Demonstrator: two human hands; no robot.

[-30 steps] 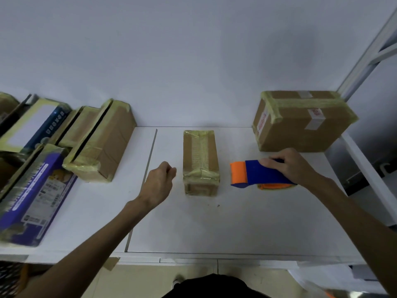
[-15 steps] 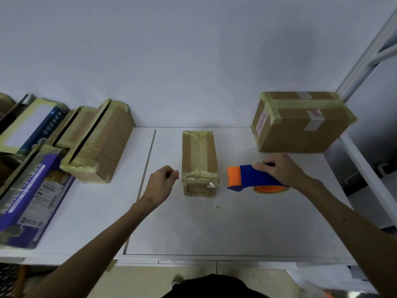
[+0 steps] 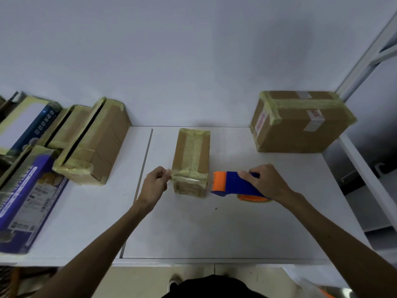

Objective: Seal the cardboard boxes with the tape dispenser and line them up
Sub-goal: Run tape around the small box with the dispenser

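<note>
Right hand (image 3: 267, 184): wrapped over the rear of the tape dispenser (image 3: 233, 183), thumb on the near side, fingers curled over the top. Firm hold. Dispenser body is blue hard plastic, blocky, with an orange front piece pointing left. An orange roll hub (image 3: 253, 198) shows under the palm. We see it low over the table (image 3: 193, 231), just right of the small box (image 3: 192, 155); we cannot tell if the two touch.

Left hand (image 3: 155, 184): fingers curled tight, thumb and forefinger pinching the tape edge (image 3: 173, 174) at the small box's near left corner. Back of the hand faces up, and the forearm comes in from the lower left.

Small box: narrow brown cardboard, long axis running away from us, yellowish translucent tape down the top seam and bunched, wrinkled, over the near end. It sits mid-table, between the hands.

Table: flat matte white, with a thin seam left of the small box.

Large box (image 3: 300, 130): brown cardboard, far right against the wall, yellowish tape bands and white labels.

Left side: another taped cardboard box (image 3: 101, 145), tilted, edges wrapped in the same tape. Beside it, glossy printed blue cartons (image 3: 25, 196), also taped at the edges.
</note>
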